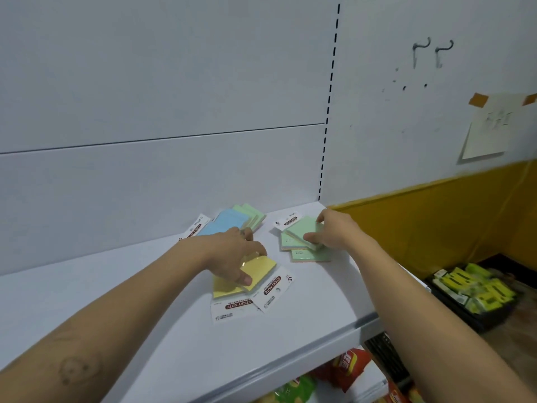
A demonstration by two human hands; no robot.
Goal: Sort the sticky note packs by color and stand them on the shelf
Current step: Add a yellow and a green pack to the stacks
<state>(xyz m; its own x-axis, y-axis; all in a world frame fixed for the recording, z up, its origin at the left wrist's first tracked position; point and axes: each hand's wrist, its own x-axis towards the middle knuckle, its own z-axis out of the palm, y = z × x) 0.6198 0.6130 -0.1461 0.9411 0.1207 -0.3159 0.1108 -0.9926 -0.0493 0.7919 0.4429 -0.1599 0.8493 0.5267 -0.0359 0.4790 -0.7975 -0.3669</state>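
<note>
Sticky note packs: all lie flat on the white shelf, in three loose groups near its right end.

Near group: two yellow packs, overlapping, their printed header cards turned toward the shelf's front edge. The left hand lies on the upper one, fingers curled over its far edge and thumb on its near edge, gripping it.

Right group: about three green packs, fanned one over another. The right hand pinches the top one between thumb and fingers.

Far group, close to the back panel: a blue pack overlapping further green packs. This group is mixed in colour.

Progress, as judged: sorting is partly done. Yellow is gathered and green mostly so, but the green packs at the back sit apart from the right group and share a pile with blue. No pack stands upright, so the standing step is not begun for any colour.

Containers: a black crate on the floor to the right, well apart from the packs, holds yellow-green packaged goods; what they are cannot be told. Below the shelf, a lower level carries snack bags, red and green, only partly in view.
</note>
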